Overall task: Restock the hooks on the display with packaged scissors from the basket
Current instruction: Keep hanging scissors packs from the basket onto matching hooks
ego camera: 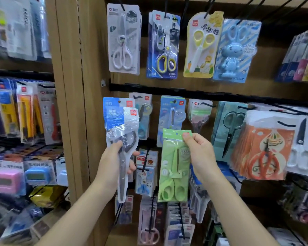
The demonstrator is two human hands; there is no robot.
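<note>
My left hand (114,162) grips two clear packs of black-handled scissors with blue header cards (122,121), held upright in front of the display's left edge. My right hand (199,155) pinches the top right corner of a green pack of scissors (174,167), which hangs down in front of the middle row. Behind them, black hooks on the brown display board (96,68) carry packaged scissors: white (123,41), Batman blue (164,45), yellow (201,47), blue rabbit (236,50). The basket is out of view.
A black rail (185,92) runs below the top row. The middle row holds light blue packs (172,114), dark scissors (229,128) and orange packs (263,151). More packs hang lower down (149,215). The left bay holds cutters (25,110) and small timers (5,180).
</note>
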